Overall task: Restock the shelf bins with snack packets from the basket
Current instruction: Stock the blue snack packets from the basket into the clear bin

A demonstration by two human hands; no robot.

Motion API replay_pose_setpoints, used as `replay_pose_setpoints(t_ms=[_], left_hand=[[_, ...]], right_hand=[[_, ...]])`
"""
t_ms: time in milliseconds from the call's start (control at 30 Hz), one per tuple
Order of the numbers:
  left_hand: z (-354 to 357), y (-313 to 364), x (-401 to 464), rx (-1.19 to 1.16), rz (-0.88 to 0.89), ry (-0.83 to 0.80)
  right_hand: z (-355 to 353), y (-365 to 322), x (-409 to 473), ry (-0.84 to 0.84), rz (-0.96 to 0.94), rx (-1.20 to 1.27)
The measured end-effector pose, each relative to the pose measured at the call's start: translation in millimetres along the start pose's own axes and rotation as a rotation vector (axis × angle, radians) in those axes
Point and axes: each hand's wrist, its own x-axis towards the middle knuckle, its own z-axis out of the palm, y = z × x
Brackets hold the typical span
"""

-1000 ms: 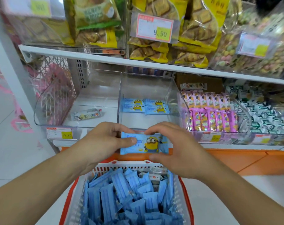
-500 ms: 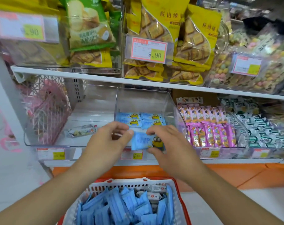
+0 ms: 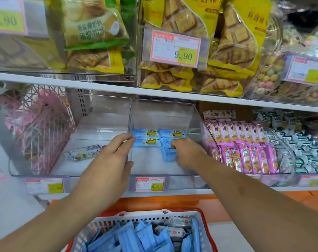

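Inside the clear middle bin (image 3: pixel 163 113) on the lower shelf lie several blue snack packets (image 3: pixel 147 133) with a yellow cartoon figure. My right hand (image 3: pixel 188 154) reaches into the bin, its fingers curled on a small stack of blue packets (image 3: pixel 168 155) at the right of the row. My left hand (image 3: pixel 112 157) has straight fingers whose tips touch the left edge of the front left packet (image 3: pixel 145 141); its thumb lies by the bin's left wall. Below me, the orange and white basket (image 3: pixel 202 220) holds many more blue packets (image 3: pixel 132 239).
The clear bin to the left (image 3: pixel 100 124) holds one pale packet (image 3: pixel 85 151). Pink packets (image 3: pixel 245 151) and green-white packets (image 3: pixel 300 146) fill the bins to the right. The upper shelf (image 3: pixel 100 88) carries yellow biscuit bags (image 3: pixel 172 79). A price tag (image 3: pixel 149 184) fronts the middle bin.
Both hands rose from above the basket into the middle bin, carrying the blue packets. The left hand has let go and now touches a packet lying in the bin.
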Motion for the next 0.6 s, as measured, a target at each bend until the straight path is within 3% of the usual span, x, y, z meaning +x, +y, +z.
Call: replay_pose_setpoints(t_ms=[233,433,600], left_hand=[[0,5,-2,-0.009,-0.019,0.001],[1,4,-4,0.006,-0.017,-0.023],[1,4,-4,0.012,-0.016,-0.028]], right_hand=[[1,-1,-5,-0.009,0.008,-0.035],[4,-6,-15,-0.248,0.005,0.126],[4,-1,-6,-0.269,0.039,0.166]])
